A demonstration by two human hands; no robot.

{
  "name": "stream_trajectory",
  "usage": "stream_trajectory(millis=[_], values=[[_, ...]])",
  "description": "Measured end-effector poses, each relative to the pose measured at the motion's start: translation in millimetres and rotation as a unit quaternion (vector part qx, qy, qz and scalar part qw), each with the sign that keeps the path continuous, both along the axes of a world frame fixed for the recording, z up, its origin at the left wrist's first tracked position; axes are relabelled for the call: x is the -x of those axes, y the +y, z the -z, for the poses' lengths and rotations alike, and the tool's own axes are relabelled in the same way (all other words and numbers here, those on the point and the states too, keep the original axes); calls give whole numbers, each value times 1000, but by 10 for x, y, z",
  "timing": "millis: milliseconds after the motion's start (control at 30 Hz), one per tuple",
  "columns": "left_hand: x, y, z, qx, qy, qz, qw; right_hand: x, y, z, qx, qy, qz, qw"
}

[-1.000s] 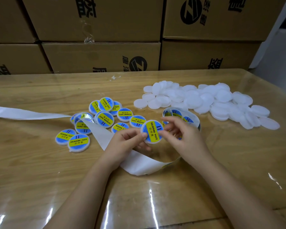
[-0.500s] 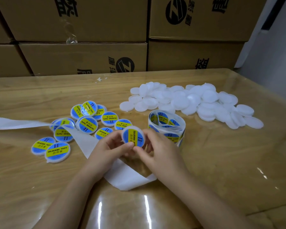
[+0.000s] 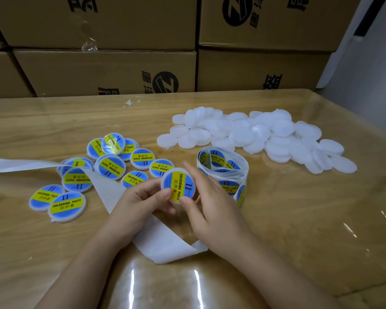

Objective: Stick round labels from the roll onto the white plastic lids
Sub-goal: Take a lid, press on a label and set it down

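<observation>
The white paper backing strip (image 3: 165, 239) lies nearest on the desk (image 3: 299, 219). Above it, the left hand (image 3: 138, 204) and right hand (image 3: 210, 210) both pinch one round white plastic lid (image 3: 164, 180), thumbs on its blue-and-yellow label (image 3: 182, 184). The lid has been turned since a second ago, and the label looks seated, ready to set aside. The label roll (image 3: 223, 172) stands just behind, with the bare lids (image 3: 254, 134) beyond.

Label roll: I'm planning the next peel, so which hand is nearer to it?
Right. The right hand sits directly beside the label roll; the left hand is farther left, beyond the labelled lid both hands hold.
</observation>
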State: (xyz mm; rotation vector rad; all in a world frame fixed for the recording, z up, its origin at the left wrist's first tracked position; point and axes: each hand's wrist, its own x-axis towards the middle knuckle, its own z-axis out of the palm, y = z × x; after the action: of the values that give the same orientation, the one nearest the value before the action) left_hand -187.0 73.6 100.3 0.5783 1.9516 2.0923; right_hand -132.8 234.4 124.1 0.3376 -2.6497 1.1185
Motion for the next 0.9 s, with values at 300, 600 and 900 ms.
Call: stream_trajectory(millis=[300,600,900], values=[[16,-51,26,-22,-28,11,999,11,13,10,48,-17,-17,999],[-38,10,-36,-21,-26,43,999,6,18,14,95,-4,24,995],[-61,65,-15,27,15,16,999,22,17,44,111,-12,15,994]])
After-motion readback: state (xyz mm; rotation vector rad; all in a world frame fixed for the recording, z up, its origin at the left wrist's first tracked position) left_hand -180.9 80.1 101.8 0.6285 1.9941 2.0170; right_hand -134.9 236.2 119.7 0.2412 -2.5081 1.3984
